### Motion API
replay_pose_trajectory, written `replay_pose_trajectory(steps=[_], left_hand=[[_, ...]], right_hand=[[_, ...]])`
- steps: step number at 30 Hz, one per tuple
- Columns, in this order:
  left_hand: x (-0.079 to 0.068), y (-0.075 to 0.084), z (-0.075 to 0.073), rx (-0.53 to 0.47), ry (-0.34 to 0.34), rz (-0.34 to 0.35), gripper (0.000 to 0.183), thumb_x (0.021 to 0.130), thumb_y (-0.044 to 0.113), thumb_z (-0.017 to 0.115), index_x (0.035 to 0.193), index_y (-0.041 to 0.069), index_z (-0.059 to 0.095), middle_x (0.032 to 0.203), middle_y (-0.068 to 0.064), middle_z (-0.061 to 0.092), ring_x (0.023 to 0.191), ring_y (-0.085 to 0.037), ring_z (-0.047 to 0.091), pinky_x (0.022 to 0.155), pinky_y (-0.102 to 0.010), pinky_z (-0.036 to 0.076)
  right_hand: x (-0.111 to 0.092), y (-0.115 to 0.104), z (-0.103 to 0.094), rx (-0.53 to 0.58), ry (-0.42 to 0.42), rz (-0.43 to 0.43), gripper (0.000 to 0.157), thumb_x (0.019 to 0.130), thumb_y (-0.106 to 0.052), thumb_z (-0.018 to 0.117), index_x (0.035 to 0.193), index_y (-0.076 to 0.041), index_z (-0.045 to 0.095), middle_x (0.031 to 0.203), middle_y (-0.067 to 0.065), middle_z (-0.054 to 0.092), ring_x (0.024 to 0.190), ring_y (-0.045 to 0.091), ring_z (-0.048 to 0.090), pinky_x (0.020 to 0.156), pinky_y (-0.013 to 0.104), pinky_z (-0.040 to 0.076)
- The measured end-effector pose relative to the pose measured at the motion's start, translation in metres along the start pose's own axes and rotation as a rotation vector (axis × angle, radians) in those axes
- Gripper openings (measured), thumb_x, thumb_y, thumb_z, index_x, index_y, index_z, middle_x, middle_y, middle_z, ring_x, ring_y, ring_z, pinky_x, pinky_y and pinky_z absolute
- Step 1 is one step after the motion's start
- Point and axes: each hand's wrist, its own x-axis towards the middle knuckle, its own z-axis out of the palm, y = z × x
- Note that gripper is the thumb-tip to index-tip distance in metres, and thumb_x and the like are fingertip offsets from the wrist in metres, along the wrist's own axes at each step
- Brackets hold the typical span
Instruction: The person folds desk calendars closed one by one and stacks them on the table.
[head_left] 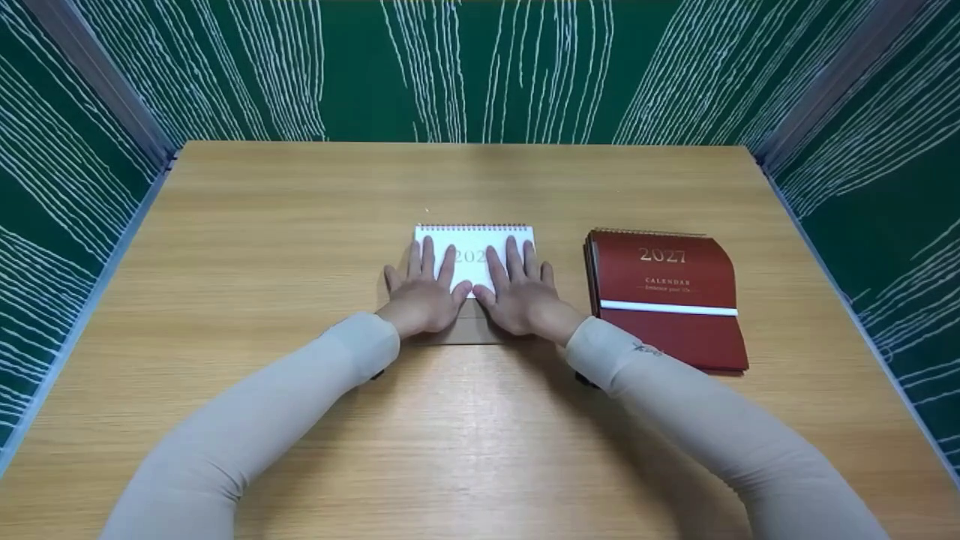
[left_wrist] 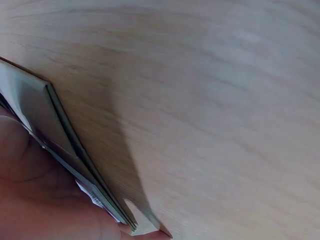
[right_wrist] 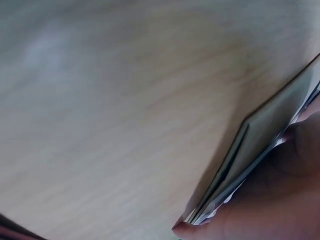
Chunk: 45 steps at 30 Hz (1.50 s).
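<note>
While both of your hands lie flat, the white calendar (head_left: 472, 247) sits pinned beneath them near the middle of the tabletop (head_left: 300, 225), its spiral binding pointing toward the far edge. Your left hand (head_left: 424, 289) covers the left half of the cover and your right hand (head_left: 521, 289) covers the right half; the fingers of each are straight and spread, pressing down rather than curling round anything. The wrist views show the heel of each hand resting on the stacked card layers (left_wrist: 75, 145) at the calendar's near corners (right_wrist: 245, 160), with those layers closed almost flat against the wood.

Judged from this position, the step in hand is flattening or steadying the folded calendar stand. A brown base flap (head_left: 469, 322) extends from under your palms toward the near edge.

A red calendar (head_left: 667, 300) lies flat toward the right edge, well apart from your right hand and untouched.

For the next move, expect to need a change of contact: flat palms give pressure only, so lifting or unfolding the white calendar would call for curling fingertips under an edge or the base flap. Keep one hand holding the body down while the other takes the edge, so that the pages do not slide across the smooth wood.
</note>
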Motion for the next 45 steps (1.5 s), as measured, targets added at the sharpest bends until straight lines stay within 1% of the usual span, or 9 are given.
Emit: replay_pose_trajectory(steps=[10, 17, 25, 30, 33, 36, 39, 42, 45], left_hand=[[-0.007, 0.003, -0.006, -0.007, 0.006, -0.002, 0.076, 0.111, 0.06, 0.019, 0.171, 0.023, -0.01, 0.174, -0.016, -0.026, 0.158, -0.035, -0.029, 0.121, -0.078, -0.006], [-0.023, 0.004, -0.02, -0.04, 0.035, 0.052, 0.075, 0.113, 0.054, 0.028, 0.172, 0.017, 0.001, 0.176, -0.02, -0.015, 0.162, -0.038, -0.016, 0.124, -0.075, 0.002], [-0.025, -0.01, -0.041, -0.129, 0.011, 0.161, 0.071, 0.113, 0.044, 0.04, 0.172, 0.013, 0.015, 0.177, -0.02, -0.002, 0.163, -0.041, -0.005, 0.126, -0.07, 0.004], [-0.027, -0.023, -0.049, -0.209, 0.009, 0.187, 0.074, 0.111, 0.041, 0.045, 0.171, 0.012, 0.016, 0.178, -0.019, 0.003, 0.163, -0.041, 0.0, 0.126, -0.07, 0.002], [-0.03, -0.029, -0.055, -0.255, 0.04, 0.186, 0.074, 0.11, 0.04, 0.05, 0.171, 0.013, 0.018, 0.177, -0.018, 0.009, 0.163, -0.041, 0.006, 0.128, -0.068, 0.006], [-0.033, -0.034, -0.061, -0.3, 0.076, 0.187, 0.074, 0.11, 0.038, 0.053, 0.171, 0.011, 0.021, 0.175, -0.019, 0.019, 0.161, -0.04, 0.016, 0.129, -0.062, 0.014], [-0.038, -0.04, -0.069, -0.367, 0.09, 0.182, 0.073, 0.11, 0.037, 0.053, 0.17, 0.009, 0.022, 0.169, -0.02, 0.029, 0.156, -0.039, 0.028, 0.128, -0.058, 0.023], [-0.042, -0.047, -0.076, -0.46, 0.075, 0.146, 0.073, 0.111, 0.04, 0.051, 0.171, 0.011, 0.021, 0.168, -0.02, 0.031, 0.155, -0.039, 0.032, 0.126, -0.058, 0.03], [-0.047, -0.054, -0.082, -0.559, 0.043, 0.098, 0.073, 0.111, 0.042, 0.05, 0.171, 0.014, 0.019, 0.17, -0.019, 0.029, 0.155, -0.039, 0.033, 0.124, -0.058, 0.034]], right_hand=[[-0.01, -0.006, -0.01, -0.033, 0.007, -0.025, 0.076, 0.113, -0.056, 0.016, 0.17, -0.012, -0.009, 0.175, 0.022, -0.017, 0.16, 0.045, -0.016, 0.128, 0.067, 0.003], [-0.011, 0.001, -0.024, 0.023, 0.006, -0.07, 0.075, 0.113, -0.052, 0.03, 0.172, -0.013, 0.003, 0.176, 0.023, -0.007, 0.161, 0.048, -0.006, 0.126, 0.071, 0.012], [-0.013, 0.03, -0.053, 0.117, -0.081, -0.171, 0.066, 0.112, -0.035, 0.044, 0.172, -0.018, 0.02, 0.177, 0.019, 0.005, 0.161, 0.049, 0.002, 0.125, 0.071, 0.014], [-0.017, 0.042, -0.069, 0.213, -0.059, -0.222, 0.056, 0.112, -0.032, 0.046, 0.165, -0.016, 0.04, 0.175, 0.018, 0.021, 0.161, 0.045, 0.012, 0.126, 0.07, 0.015], [-0.022, 0.048, -0.077, 0.264, -0.03, -0.238, 0.056, 0.111, -0.03, 0.049, 0.164, -0.013, 0.043, 0.172, 0.021, 0.026, 0.159, 0.045, 0.02, 0.126, 0.068, 0.018], [-0.026, 0.054, -0.083, 0.342, -0.011, -0.209, 0.056, 0.111, -0.03, 0.051, 0.163, -0.014, 0.044, 0.17, 0.021, 0.029, 0.156, 0.045, 0.029, 0.124, 0.067, 0.026], [-0.03, 0.063, -0.087, 0.477, -0.022, -0.147, 0.057, 0.11, -0.034, 0.052, 0.164, -0.016, 0.042, 0.168, 0.019, 0.034, 0.151, 0.043, 0.037, 0.122, 0.065, 0.032], [-0.034, 0.072, -0.091, 0.683, -0.071, -0.108, 0.059, 0.112, -0.032, 0.049, 0.165, -0.012, 0.036, 0.167, 0.019, 0.036, 0.15, 0.042, 0.039, 0.122, 0.064, 0.035], [-0.037, 0.08, -0.094, 0.901, -0.136, -0.076, 0.061, 0.113, -0.029, 0.046, 0.167, -0.008, 0.028, 0.17, 0.02, 0.029, 0.153, 0.042, 0.034, 0.124, 0.061, 0.032]])
